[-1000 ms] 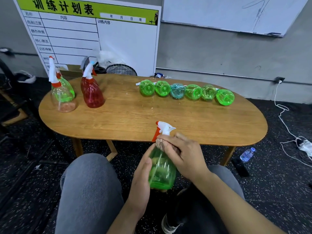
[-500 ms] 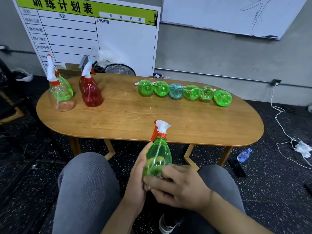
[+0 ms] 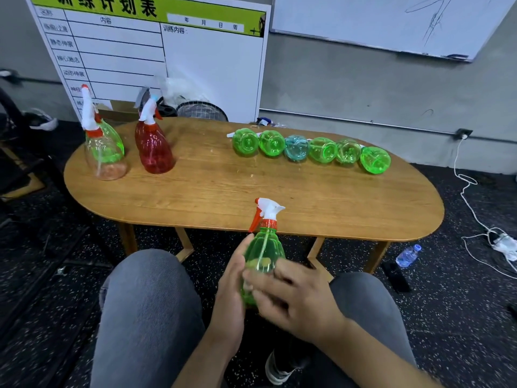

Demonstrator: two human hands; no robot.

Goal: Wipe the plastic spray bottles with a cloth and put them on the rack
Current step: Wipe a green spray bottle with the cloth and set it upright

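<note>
Your left hand grips green spray bottle upright at lower centre, between your knees; translucent ribbed plastic, white trigger head, red collar. Your right hand lies over bottle's lower front, fingers curled (blurred; cloth not discernible). Six bottles lie in row on oval wooden table, upper right.

grey trousers, bare forearms, a white-soled dark shoe

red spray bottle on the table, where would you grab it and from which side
Grip the red spray bottle round its narrow neck just under the white trigger head, coming from its right, table-centre side. It stands upright, the body flares wide below, and a clear and green bottle stands to its left.
</note>
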